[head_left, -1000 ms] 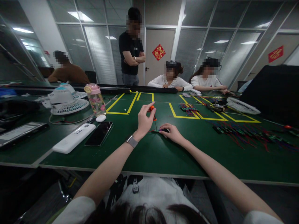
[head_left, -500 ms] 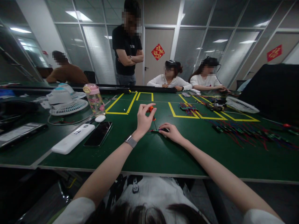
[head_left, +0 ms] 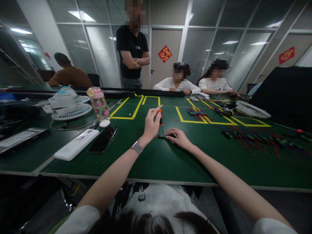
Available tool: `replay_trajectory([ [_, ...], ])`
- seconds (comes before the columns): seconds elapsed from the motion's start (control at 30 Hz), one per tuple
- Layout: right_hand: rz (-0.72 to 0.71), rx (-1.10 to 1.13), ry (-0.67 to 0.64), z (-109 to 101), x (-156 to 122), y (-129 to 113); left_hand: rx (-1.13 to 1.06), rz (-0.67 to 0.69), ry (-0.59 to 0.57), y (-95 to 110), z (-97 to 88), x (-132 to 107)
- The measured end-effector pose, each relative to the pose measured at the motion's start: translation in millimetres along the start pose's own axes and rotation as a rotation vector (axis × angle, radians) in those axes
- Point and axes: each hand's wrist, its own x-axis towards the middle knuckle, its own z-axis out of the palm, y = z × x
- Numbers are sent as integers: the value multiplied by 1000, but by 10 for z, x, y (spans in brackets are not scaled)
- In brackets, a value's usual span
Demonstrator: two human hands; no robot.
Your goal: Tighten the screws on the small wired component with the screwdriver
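Observation:
An orange and black screwdriver [head_left: 161,121] stands nearly upright, its thin shaft pointing down at a small green circuit board [head_left: 162,136]. Around its handle my left hand [head_left: 152,123] is closed, with the thumb against the side and the fingers stretched past the top. My right hand [head_left: 179,139] rests on the table and pinches the right end of the board, where a dark part [head_left: 171,135] shows beneath the fingers. Red wire sticks out at the board's left end. Exactly where the screwdriver tip meets the board is too small to tell.
Left of my arms lie a black phone [head_left: 102,139], a white power bank [head_left: 76,144] and a drink bottle [head_left: 98,104], with fans behind. Wired boards [head_left: 263,140] spread to the right; another bunch [head_left: 196,113] lies near yellow tape. Several people are across the table.
My left fingers have turned around the screwdriver handle, from a rounded grip to straighter fingers with the thumb drawn in. My right hand and the board stay put.

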Motion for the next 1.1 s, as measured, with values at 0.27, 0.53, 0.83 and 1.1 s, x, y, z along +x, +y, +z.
replay_trajectory([
  [0.27, 7, -14, -4, -7, 0, -7, 37, 21, 56, 18, 4, -6],
  [0.53, 2, -9, -4, 3, 2, 19, -27, -4, -9, 7, 4, -1],
  [0.83, -12, -27, -3, -4, 8, 5, 13, 21, -10, 7, -1, 0],
  [1.1, -37, -38, 18, -19, 6, -30, -20, 69, -34, 19, 7, 13],
])
